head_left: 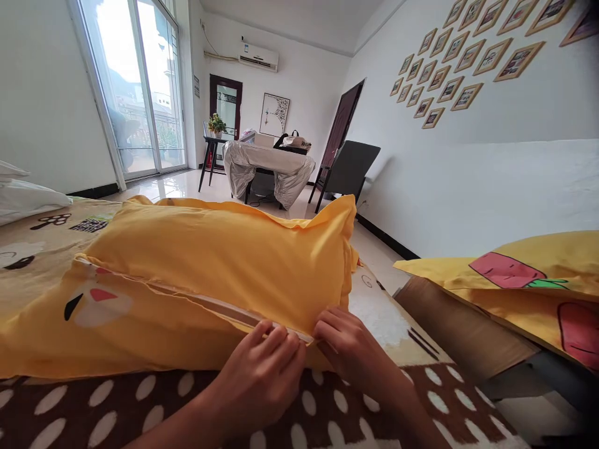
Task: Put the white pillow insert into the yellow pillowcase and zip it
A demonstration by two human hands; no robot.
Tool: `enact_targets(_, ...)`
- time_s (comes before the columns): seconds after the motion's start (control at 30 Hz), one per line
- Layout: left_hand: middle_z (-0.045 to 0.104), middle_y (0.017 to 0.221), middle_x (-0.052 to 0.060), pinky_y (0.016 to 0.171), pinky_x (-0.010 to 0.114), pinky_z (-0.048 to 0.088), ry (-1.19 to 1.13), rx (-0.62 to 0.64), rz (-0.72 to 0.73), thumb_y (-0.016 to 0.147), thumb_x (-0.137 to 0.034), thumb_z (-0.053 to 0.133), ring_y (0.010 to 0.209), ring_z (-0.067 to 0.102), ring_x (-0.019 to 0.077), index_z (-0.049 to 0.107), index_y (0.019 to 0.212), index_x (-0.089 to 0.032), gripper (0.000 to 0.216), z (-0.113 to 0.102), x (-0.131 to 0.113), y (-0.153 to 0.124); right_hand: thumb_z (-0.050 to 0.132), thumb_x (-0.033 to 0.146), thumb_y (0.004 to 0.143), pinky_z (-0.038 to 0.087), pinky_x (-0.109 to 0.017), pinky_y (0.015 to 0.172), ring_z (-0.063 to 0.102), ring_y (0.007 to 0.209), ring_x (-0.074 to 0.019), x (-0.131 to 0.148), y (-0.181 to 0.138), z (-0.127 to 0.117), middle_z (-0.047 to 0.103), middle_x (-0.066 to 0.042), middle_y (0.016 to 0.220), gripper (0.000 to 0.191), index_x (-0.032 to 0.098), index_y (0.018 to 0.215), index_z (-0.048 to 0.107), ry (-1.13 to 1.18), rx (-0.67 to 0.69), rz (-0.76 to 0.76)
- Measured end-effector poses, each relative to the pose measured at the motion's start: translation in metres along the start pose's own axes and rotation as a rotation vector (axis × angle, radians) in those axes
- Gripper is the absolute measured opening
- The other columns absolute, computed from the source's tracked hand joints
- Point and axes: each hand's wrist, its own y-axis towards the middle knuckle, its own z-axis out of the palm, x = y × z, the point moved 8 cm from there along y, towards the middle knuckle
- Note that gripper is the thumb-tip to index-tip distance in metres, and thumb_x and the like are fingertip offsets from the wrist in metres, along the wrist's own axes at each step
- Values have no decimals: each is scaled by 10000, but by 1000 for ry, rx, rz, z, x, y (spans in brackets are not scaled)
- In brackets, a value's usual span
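Note:
A yellow pillowcase [224, 249] with a plump filling lies across the bed in front of me. Along its near side runs a long opening with a pale zipper edge [206, 302], parted over much of its length. Near the right end of that opening, my left hand [264, 368] is closed on the pillowcase edge, fingers curled. Just to its right, my right hand [349, 343] pinches the fabric at the opening's corner. A printed animal face [100, 299] shows on the left part of the lower flap. The fingertips and any zipper pull are hidden.
Below the pillowcase lies a brown blanket with white spots [154, 415]. Another yellow pillow with carrot prints [519, 268] rests at the right above a brown box-like surface [458, 330]. White bags [28, 196] lie far left. A covered table [266, 156] and dark chair [350, 168] stand beyond.

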Motion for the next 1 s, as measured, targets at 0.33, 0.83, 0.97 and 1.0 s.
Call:
enact_targets(0.33,555,732,74,735,355,394,29,-178,46,879,-72,371,706,484,181,635,885,-72,264,-5,-14,-8,436,-8,717,280,-252,594,435,670,-143,1,5,8,496,-1,674,206,195,683,419,107,-42,73)
enact_targets(0.83,588,710,55,693,368,358,-76,-134,-215,807,-128,504,720,499,207,650,903,-125,175,1,6,-6,461,51,630,284,-218,525,427,561,-113,-6,3,5,446,32,593,197,214,649,352,201,-200,165)
enact_targets(0.97,547,634,8,671,345,348,-89,-118,-221,838,-63,467,623,490,161,582,775,-154,159,5,12,-6,471,59,652,281,-221,523,426,559,-113,-5,3,6,449,30,592,200,213,647,345,195,-209,146)
enact_targets(1.0,535,621,-4,665,337,345,-113,-107,-228,844,-47,457,597,477,149,563,758,-163,179,7,14,-6,471,56,651,282,-221,523,427,561,-114,-5,4,6,449,29,594,200,213,648,347,198,-205,143)
